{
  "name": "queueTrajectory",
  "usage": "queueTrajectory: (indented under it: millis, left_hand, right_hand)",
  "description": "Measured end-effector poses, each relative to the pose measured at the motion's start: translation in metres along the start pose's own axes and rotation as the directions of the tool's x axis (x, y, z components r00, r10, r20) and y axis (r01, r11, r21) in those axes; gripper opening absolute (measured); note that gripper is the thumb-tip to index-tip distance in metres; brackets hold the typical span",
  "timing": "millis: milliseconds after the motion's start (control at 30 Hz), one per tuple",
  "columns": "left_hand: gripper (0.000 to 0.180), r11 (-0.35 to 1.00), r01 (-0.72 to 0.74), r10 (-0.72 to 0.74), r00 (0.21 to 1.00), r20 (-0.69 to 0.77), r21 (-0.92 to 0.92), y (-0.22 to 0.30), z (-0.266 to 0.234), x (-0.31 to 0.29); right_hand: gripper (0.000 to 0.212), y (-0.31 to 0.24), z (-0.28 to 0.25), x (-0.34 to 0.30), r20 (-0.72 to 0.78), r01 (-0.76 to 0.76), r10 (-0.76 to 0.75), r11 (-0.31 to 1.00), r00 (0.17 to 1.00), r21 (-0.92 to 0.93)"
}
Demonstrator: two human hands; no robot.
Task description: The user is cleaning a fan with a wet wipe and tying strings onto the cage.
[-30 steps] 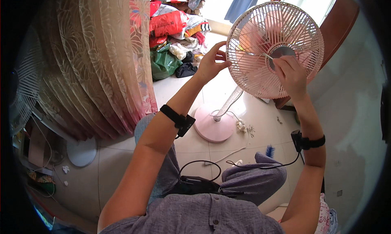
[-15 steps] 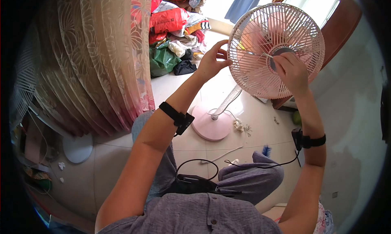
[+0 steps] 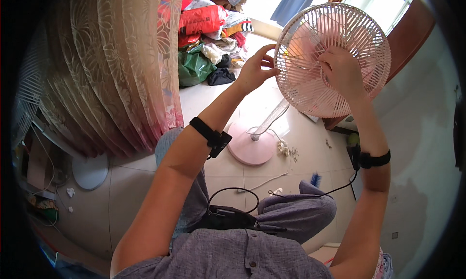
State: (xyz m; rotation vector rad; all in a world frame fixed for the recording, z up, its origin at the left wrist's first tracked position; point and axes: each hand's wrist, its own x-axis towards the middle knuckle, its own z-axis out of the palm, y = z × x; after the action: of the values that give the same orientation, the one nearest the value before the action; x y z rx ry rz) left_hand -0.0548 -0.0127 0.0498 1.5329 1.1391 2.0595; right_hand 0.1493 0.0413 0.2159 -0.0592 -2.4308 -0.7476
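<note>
A pink standing fan (image 3: 361, 41) with a round wire guard and pink blades is in front of me at the upper right. Its stem tilts down to a round pink base (image 3: 251, 145) on the floor. At the guard's left rim, my left hand (image 3: 257, 71) has its thumb and fingers closed on the edge. My right hand (image 3: 342, 72) is over the front of the guard, at its hub, fingers pinched together near the wires. Whatever the pinch holds is hidden by the fingers. The hand covers most of the hub.
A patterned curtain (image 3: 111, 70) hangs at the left. Behind it lies a heap of bags and clothes (image 3: 204, 41). Crumpled scraps (image 3: 283, 148) and a white cord (image 3: 264, 184) lie on the tiles near the base. A second round base (image 3: 91, 171) stands at lower left.
My right hand has moved up and slightly left across the hub. The thin white stick seen at its fingertips before no longer shows clearly. My left hand stays at the rim.
</note>
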Motion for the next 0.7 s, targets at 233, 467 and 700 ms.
queueTrajectory:
  millis: [233,467,700]
  left_hand:
    - [0.069,0.999,-0.007,0.006,1.000,0.015,0.042,0.002,0.000,-0.001]
    - [0.068,0.997,-0.007,0.007,1.000,-0.011,0.083,0.003,-0.001,-0.002]
    - [0.068,0.999,-0.020,0.020,1.000,0.003,0.051,-0.006,-0.004,0.000]
  right_hand:
    - [0.009,-0.001,-0.010,0.010,0.065,-0.059,0.053,0.992,0.997,0.108]
    - [0.009,-0.022,-0.031,-0.015,-0.156,-0.084,0.096,0.993,0.983,0.079]
    - [0.009,-0.015,-0.019,-0.043,0.009,-0.071,0.071,0.992,0.997,0.108]
